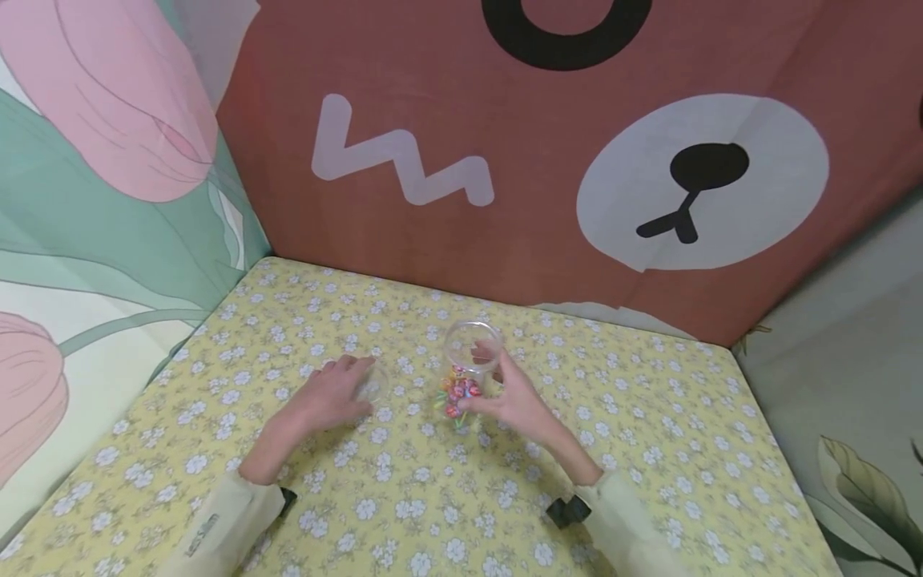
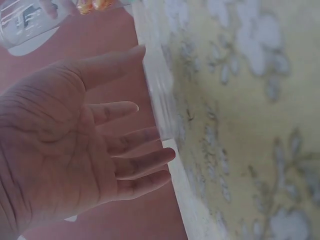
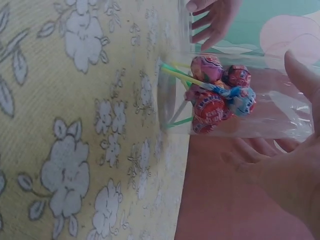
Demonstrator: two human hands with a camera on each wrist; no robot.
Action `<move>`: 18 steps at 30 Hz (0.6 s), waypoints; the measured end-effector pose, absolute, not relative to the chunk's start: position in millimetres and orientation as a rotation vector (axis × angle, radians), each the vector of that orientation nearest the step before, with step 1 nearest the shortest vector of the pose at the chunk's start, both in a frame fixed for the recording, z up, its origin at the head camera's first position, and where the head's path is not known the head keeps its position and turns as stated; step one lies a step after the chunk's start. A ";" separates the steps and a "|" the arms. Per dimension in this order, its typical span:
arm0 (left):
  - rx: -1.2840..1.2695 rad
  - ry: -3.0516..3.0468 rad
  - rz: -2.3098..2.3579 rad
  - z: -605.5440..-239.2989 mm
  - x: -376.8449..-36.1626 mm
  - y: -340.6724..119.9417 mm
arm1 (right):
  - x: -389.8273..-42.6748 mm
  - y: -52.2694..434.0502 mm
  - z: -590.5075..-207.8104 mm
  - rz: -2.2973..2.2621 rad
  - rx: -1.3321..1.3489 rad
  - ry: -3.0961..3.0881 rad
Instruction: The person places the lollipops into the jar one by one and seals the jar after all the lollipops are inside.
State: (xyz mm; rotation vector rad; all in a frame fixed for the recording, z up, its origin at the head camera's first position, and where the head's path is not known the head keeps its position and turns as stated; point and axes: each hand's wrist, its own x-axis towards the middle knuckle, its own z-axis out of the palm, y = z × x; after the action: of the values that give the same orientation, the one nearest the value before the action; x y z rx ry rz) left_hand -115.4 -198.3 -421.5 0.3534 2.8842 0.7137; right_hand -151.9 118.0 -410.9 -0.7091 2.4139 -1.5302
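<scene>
A clear jar [image 1: 472,346] stands upright on the flowered cloth, its round mouth facing up. Inside, several wrapped lollipops [image 3: 207,107] lie with heads and coloured sticks mixed together. My right hand [image 1: 515,401] holds the jar from the right, thumb in front and fingers round the far side, partly seen through the wall. To the left, a clear round lid [image 1: 375,386] lies flat on the cloth. Beside it is my left hand [image 1: 328,398], thumb and fingers spread about its edge. The left wrist view shows those fingers [image 2: 145,165] fairly straight; whether they touch the lid is unclear.
The yellow flowered cloth [image 1: 433,513] covers the table. A brown hanging with a bear face [image 1: 519,240] rises behind its back edge, and a tulip-print hanging [image 1: 130,264] borders the left. Dark wrist straps [image 1: 568,510] sit at the sleeve ends.
</scene>
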 end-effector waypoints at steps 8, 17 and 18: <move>0.373 2.916 0.647 -426.5 -120.2 -197.3 | -153.4 116.2 -414.8 -1.571 -0.707 2.374; 0.368 2.957 0.726 -428.8 -123.1 -197.2 | -151.5 114.1 -419.8 -1.648 -0.709 2.343; 0.368 2.960 0.748 -428.9 -123.8 -197.0 | -151.5 114.2 -420.4 -1.652 -0.704 2.344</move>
State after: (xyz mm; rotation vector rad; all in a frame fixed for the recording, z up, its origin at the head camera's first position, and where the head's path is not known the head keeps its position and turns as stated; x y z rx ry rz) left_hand -123.8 -197.0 -428.9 0.3681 2.9599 0.7479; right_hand -151.5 114.2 -420.4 -0.7045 2.3439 -1.6517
